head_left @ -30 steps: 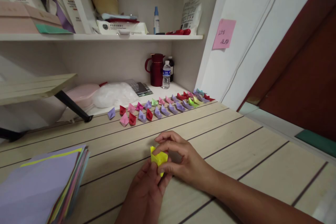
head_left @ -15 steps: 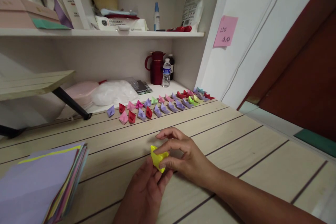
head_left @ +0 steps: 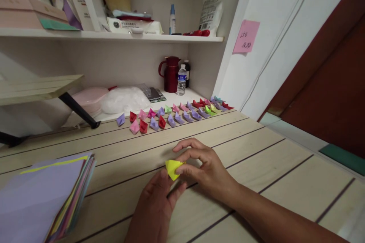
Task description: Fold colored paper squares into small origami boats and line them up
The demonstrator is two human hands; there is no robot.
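Pinching small yellow folded paper piece just above pale wooden tabletop, bracing with left hand from 6 o'clock, clamping right hand fingers from 3 o'clock, seemingly pressing a crease. Keeping row of small coloured folded paper boats at 12 o'clock, out of the way.

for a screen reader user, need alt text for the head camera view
A left hand and a right hand together pinch a small yellow folded paper piece over a pale wooden table. Beyond them stand rows of small coloured folded paper shapes; a stack of coloured paper sheets lies at the left.
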